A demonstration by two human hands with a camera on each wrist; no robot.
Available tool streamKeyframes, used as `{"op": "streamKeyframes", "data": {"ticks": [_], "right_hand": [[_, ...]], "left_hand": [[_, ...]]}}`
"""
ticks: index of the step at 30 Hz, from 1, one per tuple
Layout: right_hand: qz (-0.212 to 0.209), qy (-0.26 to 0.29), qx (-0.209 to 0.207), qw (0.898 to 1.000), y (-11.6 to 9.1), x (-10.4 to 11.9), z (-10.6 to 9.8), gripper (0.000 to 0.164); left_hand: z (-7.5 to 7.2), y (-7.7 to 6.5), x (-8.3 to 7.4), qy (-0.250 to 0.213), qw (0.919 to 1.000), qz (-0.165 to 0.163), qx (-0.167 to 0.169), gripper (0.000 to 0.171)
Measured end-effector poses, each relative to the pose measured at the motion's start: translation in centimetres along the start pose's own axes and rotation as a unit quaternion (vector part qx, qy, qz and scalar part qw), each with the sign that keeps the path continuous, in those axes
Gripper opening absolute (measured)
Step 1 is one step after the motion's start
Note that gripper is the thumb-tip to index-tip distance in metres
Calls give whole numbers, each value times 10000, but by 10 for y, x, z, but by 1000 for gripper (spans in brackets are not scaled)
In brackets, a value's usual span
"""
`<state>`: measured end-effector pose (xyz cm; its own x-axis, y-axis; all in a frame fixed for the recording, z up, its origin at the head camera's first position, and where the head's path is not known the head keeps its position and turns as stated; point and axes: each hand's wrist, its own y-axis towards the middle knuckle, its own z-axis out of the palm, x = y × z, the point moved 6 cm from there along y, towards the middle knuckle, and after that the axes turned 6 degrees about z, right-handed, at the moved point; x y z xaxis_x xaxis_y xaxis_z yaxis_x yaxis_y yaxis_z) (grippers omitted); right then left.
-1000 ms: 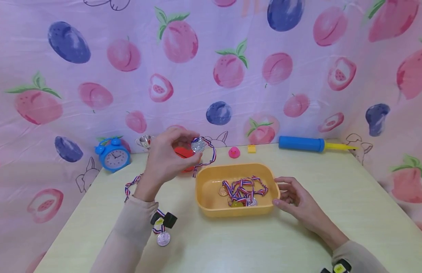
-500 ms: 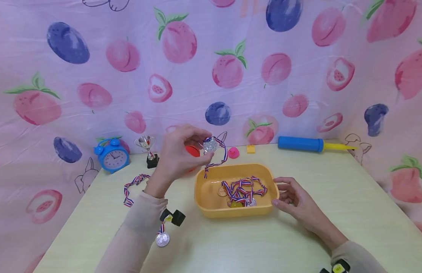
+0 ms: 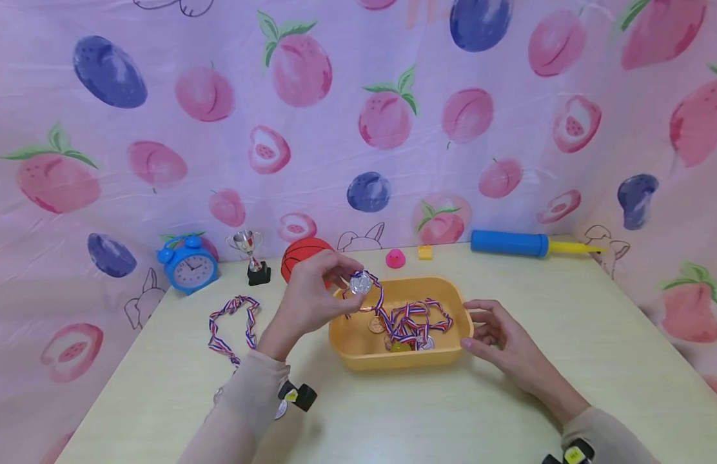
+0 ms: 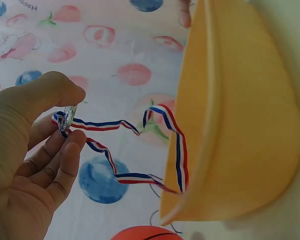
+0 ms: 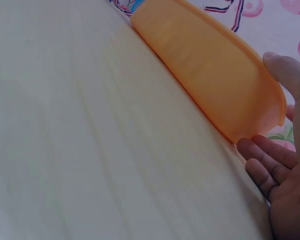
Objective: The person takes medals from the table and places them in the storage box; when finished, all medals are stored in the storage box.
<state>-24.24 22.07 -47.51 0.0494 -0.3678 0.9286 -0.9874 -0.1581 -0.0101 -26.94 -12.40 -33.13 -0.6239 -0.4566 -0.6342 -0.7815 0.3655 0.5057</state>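
My left hand (image 3: 319,295) pinches a silver medal (image 3: 360,282) between thumb and fingers, over the left end of a yellow plastic bin (image 3: 358,362). In the left wrist view, the medal's striped ribbon (image 4: 181,150) loops away toward the bin's rim. Inside the bin lie several tangled red, white and blue ribbons (image 3: 413,322), a bronze medal (image 3: 376,324), a gold medal (image 3: 400,347) and another silver medal (image 3: 427,343). My right hand (image 3: 506,345) rests against the bin's right end, its fingers relaxed and its thumb by the rim (image 5: 275,85).
On the table's left lies a striped ribbon (image 3: 216,322), with a silver medal (image 3: 281,409) partly hidden by my left sleeve. Along the back stand a blue alarm clock (image 3: 191,267), a small trophy (image 3: 254,258), a basketball (image 3: 303,252), a pink duck (image 3: 396,258), a yellow block (image 3: 425,252) and a blue pump (image 3: 509,243).
My left hand has moved right and then down with the silver medal, from behind the bin to over its left end. The basketball shows more now. My right hand stays in place.
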Motion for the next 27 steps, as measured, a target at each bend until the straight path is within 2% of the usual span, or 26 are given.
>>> {"op": "streamKeyframes", "data": {"ticks": [8,18,23,27], "right_hand": [[-58,-63,-20,10000,0,1,0,66],[-4,-38,-13,10000,0,2,1,66],[-37,-3,14,10000,-1,2,1,65],[-68,11,26,10000,-1,2,1,65]], "left_hand": [[12,-13,14,-43,9997,-236,71,41],[29,-30,29,16,9993,-234,285,39],[37,-39,33,151,9982,-299,507,45],[39,-43,34,168,9979,-322,541,46]]}}
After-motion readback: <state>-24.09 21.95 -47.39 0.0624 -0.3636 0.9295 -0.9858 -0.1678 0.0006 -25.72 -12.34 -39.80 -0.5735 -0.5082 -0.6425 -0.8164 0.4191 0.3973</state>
